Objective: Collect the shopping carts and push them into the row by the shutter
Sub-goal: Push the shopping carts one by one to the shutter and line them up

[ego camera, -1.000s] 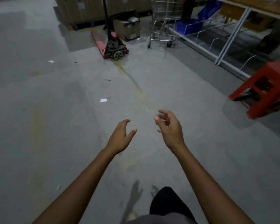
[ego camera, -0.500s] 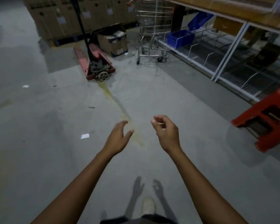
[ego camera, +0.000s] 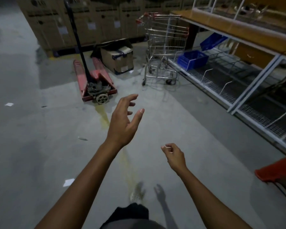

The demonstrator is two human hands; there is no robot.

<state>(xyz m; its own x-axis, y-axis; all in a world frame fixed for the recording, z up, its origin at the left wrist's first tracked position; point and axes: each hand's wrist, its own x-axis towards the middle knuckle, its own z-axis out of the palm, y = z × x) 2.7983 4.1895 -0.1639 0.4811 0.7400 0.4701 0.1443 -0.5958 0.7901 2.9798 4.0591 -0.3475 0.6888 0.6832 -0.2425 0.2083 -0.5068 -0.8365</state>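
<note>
Can't read the labels (ego camera: 91, 26) on the cartons (ego camera: 106, 17) behind the cart (ego camera: 163, 40): too small, too dim, carton tops cropped by the upper edge. Loses the jack's (ego camera: 99, 76) handle, left of the cart, past that same edge. Hides the cart's right side behind the shelf (ego camera: 224, 93). Shows only part of the stool (ego camera: 274, 172), well nearer than the cart, cropped at the right edge. Blurs the shoe (ego camera: 136, 195), nearer still.

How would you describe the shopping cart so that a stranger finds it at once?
Look to the white shelf rack on the right. At its far end, before the stacked cartons, stands the shopping cart. It is the only wire basket on wheels, with red handle ends; the cardboard box and red pallet jack lie to its left.
</note>
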